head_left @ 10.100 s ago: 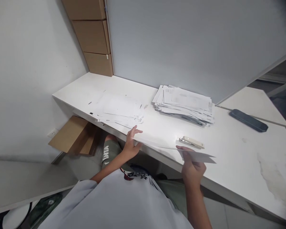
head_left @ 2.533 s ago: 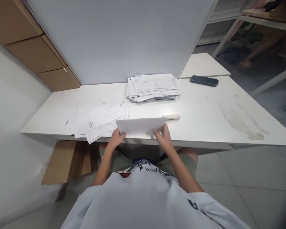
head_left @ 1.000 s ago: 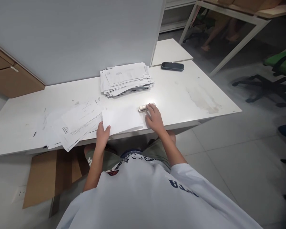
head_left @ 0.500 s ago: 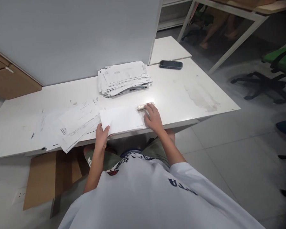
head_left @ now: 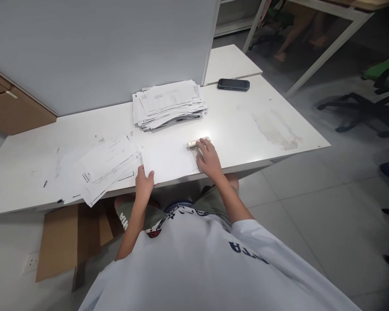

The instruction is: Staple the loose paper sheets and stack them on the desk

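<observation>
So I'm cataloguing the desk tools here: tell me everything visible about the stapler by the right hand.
The stapler is small and pale cream with a shiny metal underside. It looks closed and lies flat on the white desk, long axis running left to right, at the far right corner of the white sheets. The right hand rests palm down with its fingertips at the stapler, apparently touching it. The left hand pinches the sheets' near left corner.
</observation>
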{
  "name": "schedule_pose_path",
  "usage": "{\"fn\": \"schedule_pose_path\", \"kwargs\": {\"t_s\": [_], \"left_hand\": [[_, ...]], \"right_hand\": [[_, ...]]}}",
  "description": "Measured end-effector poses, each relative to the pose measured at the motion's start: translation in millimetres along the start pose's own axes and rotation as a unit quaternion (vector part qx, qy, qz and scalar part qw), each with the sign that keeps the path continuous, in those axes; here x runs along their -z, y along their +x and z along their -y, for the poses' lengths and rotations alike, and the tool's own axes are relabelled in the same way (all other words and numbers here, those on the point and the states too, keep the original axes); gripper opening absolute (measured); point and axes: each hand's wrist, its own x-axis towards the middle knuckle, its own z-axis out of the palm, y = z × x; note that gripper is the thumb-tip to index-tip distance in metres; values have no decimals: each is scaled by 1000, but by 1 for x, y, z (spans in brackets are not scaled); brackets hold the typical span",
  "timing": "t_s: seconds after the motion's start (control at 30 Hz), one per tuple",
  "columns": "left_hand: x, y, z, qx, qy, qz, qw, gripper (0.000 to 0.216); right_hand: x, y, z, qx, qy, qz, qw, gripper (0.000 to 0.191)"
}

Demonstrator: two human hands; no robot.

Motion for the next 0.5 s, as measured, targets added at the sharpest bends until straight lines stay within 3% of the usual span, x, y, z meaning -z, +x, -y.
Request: {"fn": "schedule_pose_path", "kwargs": {"t_s": [0.17, 0.37, 0.5], "left_hand": [[-4, 0, -9, -40, 54, -3, 998, 33], [-7, 1, -11, -31, 80, -5, 996, 27], [-7, -1, -13, -21, 90, 2, 996, 29]], "right_hand": [[1, 0, 1, 0, -8, 2, 1000, 52], [4, 1, 6, 36, -20, 72, 997, 60], [5, 6, 9, 20, -19, 57, 998, 57]]}}
